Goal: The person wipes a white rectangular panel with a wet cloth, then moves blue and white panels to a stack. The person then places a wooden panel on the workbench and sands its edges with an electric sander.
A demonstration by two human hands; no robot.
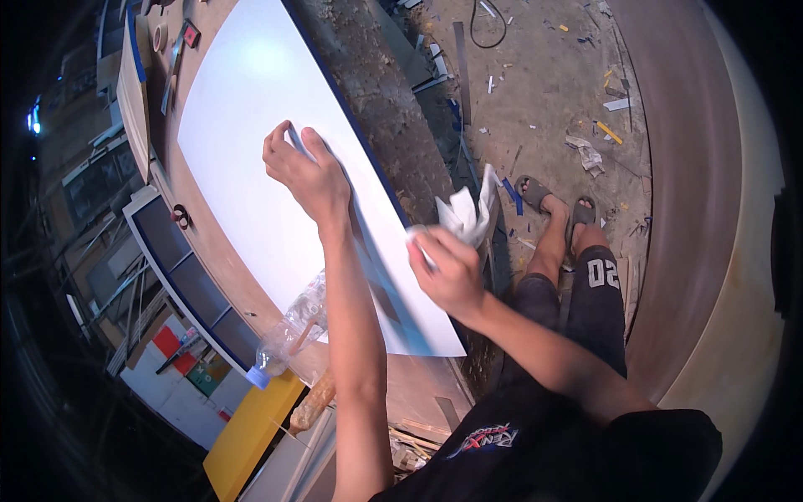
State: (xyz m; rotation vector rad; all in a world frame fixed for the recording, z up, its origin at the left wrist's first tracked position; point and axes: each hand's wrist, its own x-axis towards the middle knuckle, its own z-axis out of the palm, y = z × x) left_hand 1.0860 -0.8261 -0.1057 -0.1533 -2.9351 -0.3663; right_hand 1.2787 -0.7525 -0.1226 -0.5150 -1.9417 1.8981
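A: Your right hand (452,269) is closed around a crumpled white wipe (464,213), near the middle of the frame. Cloth or paper, I can't tell which.

B: And your left hand (309,180) is well apart from it, half curled over the glossy white panel (242,167), thumb set off from the fingers. Whether those fingertips touch the surface or hold anything, I can't tell.

A: The panel fills the upper middle of the frame and runs down to a corner below your right wrist. If this is wiping, as it seems, how should you go about it?

B: I'd have you fold that wipe into a flat pad. Its loose folds stick up beyond your fist, and a bunched wad would probably press unevenly.

A: Take care at the dark blue edge (337,88) too, along the panel's right side; loose folds could catch there.

B: Use light, overlapping strokes, and watch the reflections in that gloss: they should help you spot smears.

A: One more thing: the clear bottle (288,335) with the blue cap lies by the panel's lower left edge, close to your left forearm. Mind your elbow there.
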